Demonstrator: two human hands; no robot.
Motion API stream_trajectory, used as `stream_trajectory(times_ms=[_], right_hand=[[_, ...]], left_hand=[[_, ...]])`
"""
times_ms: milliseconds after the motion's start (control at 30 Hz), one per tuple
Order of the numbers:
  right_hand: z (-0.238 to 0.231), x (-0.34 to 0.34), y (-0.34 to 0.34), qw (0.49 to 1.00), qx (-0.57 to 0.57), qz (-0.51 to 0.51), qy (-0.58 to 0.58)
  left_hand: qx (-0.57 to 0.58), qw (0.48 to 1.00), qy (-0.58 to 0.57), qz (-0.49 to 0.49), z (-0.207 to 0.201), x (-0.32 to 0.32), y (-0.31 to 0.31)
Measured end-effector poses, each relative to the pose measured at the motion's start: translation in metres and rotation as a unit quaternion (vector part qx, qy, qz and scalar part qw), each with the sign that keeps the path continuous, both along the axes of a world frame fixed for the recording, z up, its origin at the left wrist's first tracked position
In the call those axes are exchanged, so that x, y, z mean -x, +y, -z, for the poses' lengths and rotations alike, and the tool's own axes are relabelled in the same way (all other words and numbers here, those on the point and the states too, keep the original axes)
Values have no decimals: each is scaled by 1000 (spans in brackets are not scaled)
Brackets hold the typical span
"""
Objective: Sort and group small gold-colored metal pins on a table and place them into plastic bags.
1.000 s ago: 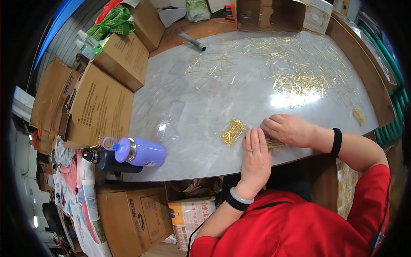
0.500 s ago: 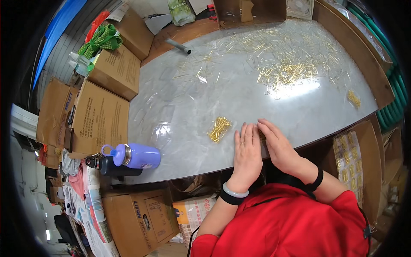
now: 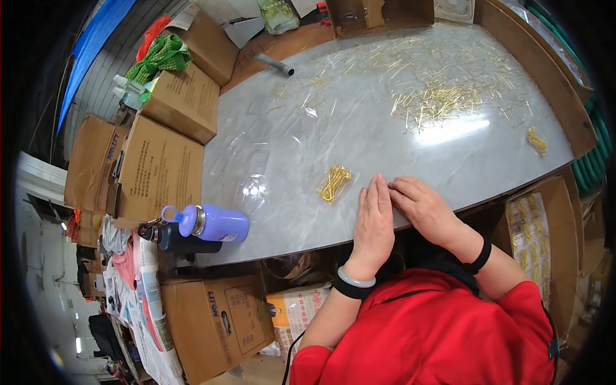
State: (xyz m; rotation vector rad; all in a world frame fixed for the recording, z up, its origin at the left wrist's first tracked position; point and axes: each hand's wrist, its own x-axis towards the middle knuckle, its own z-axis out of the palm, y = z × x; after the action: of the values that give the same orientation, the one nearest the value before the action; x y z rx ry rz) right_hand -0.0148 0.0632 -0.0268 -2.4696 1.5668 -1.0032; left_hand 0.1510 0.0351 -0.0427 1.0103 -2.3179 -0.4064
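Observation:
My left hand [image 3: 375, 223] rests on its edge near the front of the grey table [image 3: 295, 215], its fingers stretched out and held together. My right hand [image 3: 425, 210] faces it, fingers bent and pressed together, tips close to the left fingers. What lies between the palms is hidden. Just left of my left hand sits a small clear bag of gold wire hooks [image 3: 334, 184]. Another small bundle of gold hooks [image 3: 536, 141] lies near the right edge. A loose heap of gold hooks [image 3: 439, 106] spreads across the far right of the tabletop.
A purple bottle [image 3: 221, 223] and a black bottle [image 3: 186, 240] lie at the left front corner. Cardboard boxes [image 3: 160, 170] line the left side. A grey tube [image 3: 274, 64] lies far back. Clear bags [image 3: 253, 186] lie at left; bagged hooks [image 3: 529, 234] fill a box below right.
The whole view has shifted slightly. My right fingers have bent more, and the gap between my hands at the fingertips has narrowed. The bag and the heap stay in place.

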Motion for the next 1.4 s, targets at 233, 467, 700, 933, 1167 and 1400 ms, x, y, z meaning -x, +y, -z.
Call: stream_trajectory(times_ms=[233,467,700,933,1167,1400], right_hand=[[7,1,1,1000,24,14,13],[3,0,0,1000,19,5,21],[3,0,1,1000,-5,10,14],[2,-2,2,1000,8,27,11],[4,-3,1,1000,16,25,9],[-2,-2,1,999,19,19,19]], left_hand=[[-44,998,5,-33,-19,-31,23],[18,977,-178,-118,-10,-16,40],[-4,980,-158,-117,-19,-6,39],[-113,954,90,-263,-36,-89,2],[-360,881,152,-266,-46,-75,-40],[-340,827,384,-231,-31,-75,-11]])
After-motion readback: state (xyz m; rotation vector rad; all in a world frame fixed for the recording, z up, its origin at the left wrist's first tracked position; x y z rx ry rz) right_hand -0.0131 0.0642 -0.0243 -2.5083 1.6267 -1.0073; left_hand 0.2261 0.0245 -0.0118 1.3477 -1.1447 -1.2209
